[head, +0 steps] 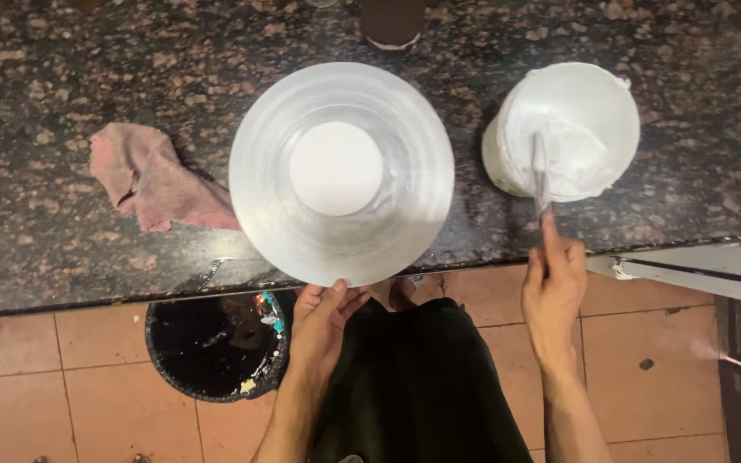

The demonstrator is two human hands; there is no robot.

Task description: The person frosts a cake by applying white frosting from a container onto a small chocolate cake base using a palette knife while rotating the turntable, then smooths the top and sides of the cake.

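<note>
Head view, looking straight down: a speckled granite counter (62,77) is seen with a round white cake (336,168) centred on a large silvery turntable board (259,214). The near rim of that board is pinched by the left hand (323,321), thumb on top and fingers curled beneath. A long spatula (540,176) is grasped by the right hand (552,287), fingers closed round the handle and forefinger laid along it, and its blade is dipped into a white tub of cream (572,129) standing well to the right of the board.

The top of the cake looks flat, white and evenly covered, though its sides cannot be judged from this angle. By appearance, a first coat is already on and more cream is being loaded, so smoothing or side work would seem left to do. The tub is seen to be well filled.

A crumpled pink cloth (152,176) lies to the left of the board, apart from it. Below the counter edge, a black bin (207,347) is set on the tiled floor.
</note>
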